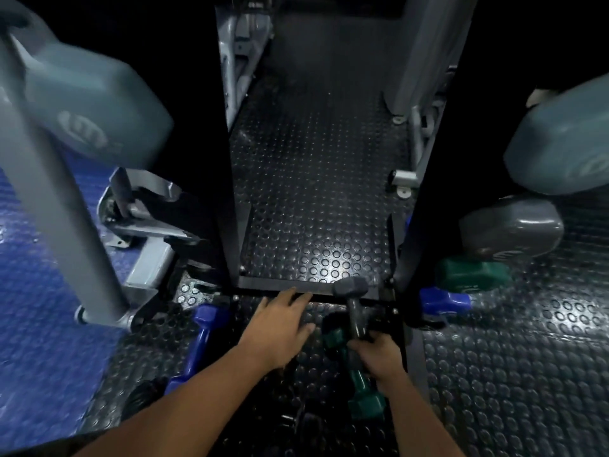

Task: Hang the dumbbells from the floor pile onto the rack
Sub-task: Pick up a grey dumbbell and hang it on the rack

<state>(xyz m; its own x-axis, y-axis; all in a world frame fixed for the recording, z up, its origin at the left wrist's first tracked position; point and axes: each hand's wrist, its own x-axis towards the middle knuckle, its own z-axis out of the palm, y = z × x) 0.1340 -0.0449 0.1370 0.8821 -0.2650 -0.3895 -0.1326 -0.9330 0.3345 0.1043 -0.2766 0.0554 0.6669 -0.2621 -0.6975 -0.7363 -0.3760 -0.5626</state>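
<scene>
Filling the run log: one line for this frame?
right hand: grips grey dumbbell, lifted end-up | left hand: open, holds nothing | green dumbbell, blue dumbbell: on floor

Single head-worn view, wide-angle with strong edge distortion. Looks forward and steeply down at the studded rubber floor (316, 199), from close range. Both forearms enter from the bottom edge; left hand (280, 321) and right hand (379, 352) sit low centre. Rack base bar (306, 288) crosses mid-frame. Big dumbbell heads (95, 100) loom blurred at the upper corners, very near the lens.
</scene>
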